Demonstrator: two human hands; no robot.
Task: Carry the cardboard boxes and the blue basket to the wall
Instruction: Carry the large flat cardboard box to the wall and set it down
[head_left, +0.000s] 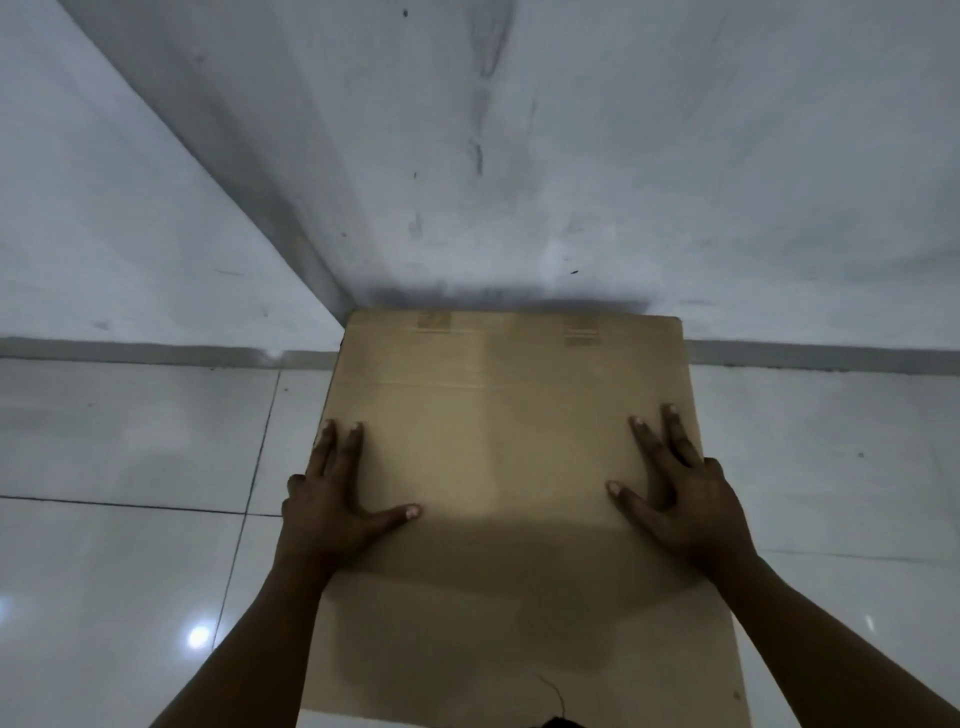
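Note:
A large brown cardboard box (509, 447) fills the middle of the head view, its far edge against the base of the white wall (571, 156). My left hand (337, 499) lies flat on the box's left side, fingers spread, some curling over the left edge. My right hand (680, 499) presses flat on the right side, fingers apart. Neither hand wraps around anything. No blue basket is in view.
Glossy white floor tiles (130, 519) lie left and right of the box. A second wall (78, 182) meets the first in a corner just left of the box's far edge. A grey skirting strip (156, 351) runs along the wall base.

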